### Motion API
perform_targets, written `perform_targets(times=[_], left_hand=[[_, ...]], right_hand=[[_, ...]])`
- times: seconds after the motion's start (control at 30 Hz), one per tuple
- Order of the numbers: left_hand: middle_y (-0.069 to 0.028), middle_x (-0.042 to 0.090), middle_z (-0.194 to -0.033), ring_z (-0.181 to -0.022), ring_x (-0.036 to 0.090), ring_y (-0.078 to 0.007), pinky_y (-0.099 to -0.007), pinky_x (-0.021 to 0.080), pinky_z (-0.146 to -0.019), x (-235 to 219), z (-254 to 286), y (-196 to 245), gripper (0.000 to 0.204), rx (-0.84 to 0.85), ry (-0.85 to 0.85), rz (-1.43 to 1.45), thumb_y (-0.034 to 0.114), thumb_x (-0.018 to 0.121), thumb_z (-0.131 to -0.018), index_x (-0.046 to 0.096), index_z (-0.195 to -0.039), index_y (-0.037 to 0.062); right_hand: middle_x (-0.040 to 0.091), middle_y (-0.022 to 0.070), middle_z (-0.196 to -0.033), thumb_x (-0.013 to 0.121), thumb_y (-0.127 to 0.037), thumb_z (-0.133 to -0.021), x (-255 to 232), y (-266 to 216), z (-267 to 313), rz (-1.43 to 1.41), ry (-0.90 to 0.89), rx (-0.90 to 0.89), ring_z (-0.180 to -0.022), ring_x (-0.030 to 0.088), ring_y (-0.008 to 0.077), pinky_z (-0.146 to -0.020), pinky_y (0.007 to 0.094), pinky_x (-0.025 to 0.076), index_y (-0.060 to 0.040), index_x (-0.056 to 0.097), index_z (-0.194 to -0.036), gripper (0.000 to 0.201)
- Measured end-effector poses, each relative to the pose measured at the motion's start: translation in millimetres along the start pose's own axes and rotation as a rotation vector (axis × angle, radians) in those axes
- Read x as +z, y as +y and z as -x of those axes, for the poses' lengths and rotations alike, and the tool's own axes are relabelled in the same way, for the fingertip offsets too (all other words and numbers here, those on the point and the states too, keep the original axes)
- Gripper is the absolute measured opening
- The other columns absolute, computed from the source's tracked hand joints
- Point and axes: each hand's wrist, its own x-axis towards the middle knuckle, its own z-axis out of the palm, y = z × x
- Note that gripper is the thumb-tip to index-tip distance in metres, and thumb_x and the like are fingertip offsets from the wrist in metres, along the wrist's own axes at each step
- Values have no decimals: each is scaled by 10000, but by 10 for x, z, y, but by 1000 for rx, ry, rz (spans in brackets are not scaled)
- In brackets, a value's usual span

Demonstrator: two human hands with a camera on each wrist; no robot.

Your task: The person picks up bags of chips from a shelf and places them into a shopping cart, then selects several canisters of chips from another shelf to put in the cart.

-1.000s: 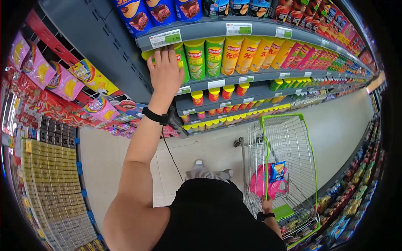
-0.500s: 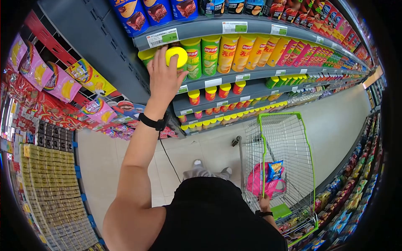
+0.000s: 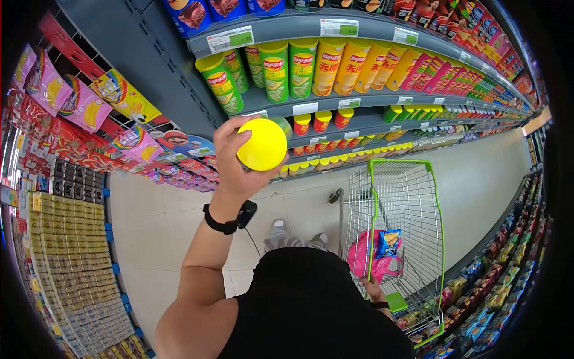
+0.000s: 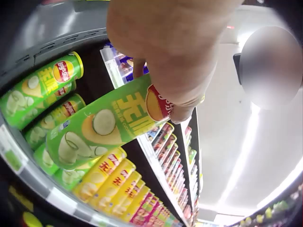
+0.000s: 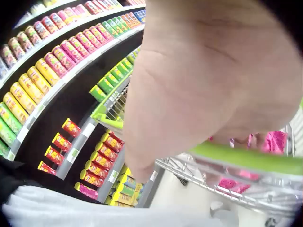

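My left hand [image 3: 232, 158] grips a green chip canister [image 4: 104, 123] near its top, in front of the shelf. From the head view mostly its round yellow lid [image 3: 263, 145] shows, with the thumb along its edge. The left wrist view shows the canister slanted, with cucumber slices printed on its side. More green canisters [image 3: 221, 87] stand on the shelf behind it, with a gap in the front row. Down at the right, my right hand [image 3: 375, 290] holds the green bar [image 5: 251, 158] of a shopping cart [image 3: 412, 203]; the palm hides most of its fingers in the right wrist view.
In the cart lie a pink bag [image 3: 360, 254] and a blue snack packet [image 3: 388, 243]. Yellow canisters [image 3: 329, 66] continue the shelf row rightward. Pink snack bags [image 3: 84, 105] hang at the left, above stacked gold boxes [image 3: 75, 251]. Pale tiled floor [image 3: 161, 227] lies below.
My left hand has reached into the front of the green row, tipped a canister forward, and drawn it off the shelf towards me. My right hand stays on the cart.
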Motion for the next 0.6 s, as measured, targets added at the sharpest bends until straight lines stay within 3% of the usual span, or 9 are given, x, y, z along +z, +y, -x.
perform_targets(times=[0.1, 0.13, 0.17, 0.23, 0.27, 0.37, 0.47, 0.53, 0.6], left_hand=[[-186, 417, -1380, -1187, 559, -320, -412, 504, -990, 1, 52, 175, 710, -238, -40, 232, 86, 857, -725, 430, -1291, 72], [-155, 477, -1323, -1169, 561, -270, -382, 489, -996, 112, 94, 236, 645, -396, 22, 444, 95, 820, -764, 439, -1283, 70], [-140, 502, -1288, -1156, 564, -245, -367, 493, -981, 197, 164, 240, 604, -510, 9, 524, 98, 798, -791, 442, -1278, 67], [-111, 552, -1217, -1129, 568, -194, -339, 500, -952, 374, 374, 208, 522, -741, -19, 694, 106, 753, -847, 448, -1268, 62], [-98, 567, -1181, -1095, 579, -177, -326, 506, -925, 473, 468, 190, 479, -841, -16, 741, 108, 730, -873, 450, -1259, 62], [-69, 604, -1090, -993, 606, -137, -295, 522, -845, 811, 618, 238, 375, -1115, -5, 894, 117, 681, -933, 457, -1229, 65], [-63, 618, -1027, -896, 628, -127, -279, 535, -767, 1111, 615, 316, 358, -1229, 22, 990, 164, 701, -943, 459, -1192, 77], [-65, 618, -1025, -904, 629, -130, -278, 535, -769, 1232, 610, 395, 358, -1235, -22, 920, 163, 699, -944, 457, -1194, 76], [-80, 610, -1060, -926, 632, -143, -279, 539, -776, 1321, 648, 393, 373, -1232, -72, 890, 162, 693, -948, 443, -1213, 80]], right_hand=[[675, 74, -1032, 746, -270, -857, -400, 243, -405, 269, -32, -10, -961, 625, 215, -826, 369, 507, -19, 619, -1188, 434], [679, 94, -1033, 765, -298, -848, -469, -12, -381, 474, 71, -144, -954, 624, 207, -830, 364, 510, -8, 623, -1180, 463], [683, 114, -1034, 784, -327, -839, -492, -763, -236, 677, 178, -275, -947, 623, 199, -835, 359, 512, 4, 627, -1172, 495], [674, 92, -994, 772, -297, -859, -346, -1835, -114, 319, 191, -478, -944, 620, 181, -824, 335, 515, 10, 625, -1136, 438], [652, 66, -995, 726, -239, -910, -268, -2308, -67, 252, 140, -409, -963, 613, 160, -836, 316, 515, 3, 603, -1142, 357], [593, 130, -1278, 562, -250, -1023, 67, -3208, -38, -346, -374, -561, -1129, 593, 218, -984, 350, 474, -31, 485, -1382, 427], [547, 187, -1353, 568, -368, -1007, 452, -3970, 212, -348, -808, -723, -1215, 566, 287, -1035, 413, 447, -52, 262, -1524, 679], [540, 193, -1360, 631, -309, -981, 680, -4119, 155, -279, -813, -812, -1234, 551, 261, -1035, 390, 445, -30, 216, -1536, 746], [532, 194, -1366, 673, -244, -957, 828, -4188, 168, -221, -703, -709, -1242, 542, 242, -1031, 370, 446, -14, 213, -1534, 774]])
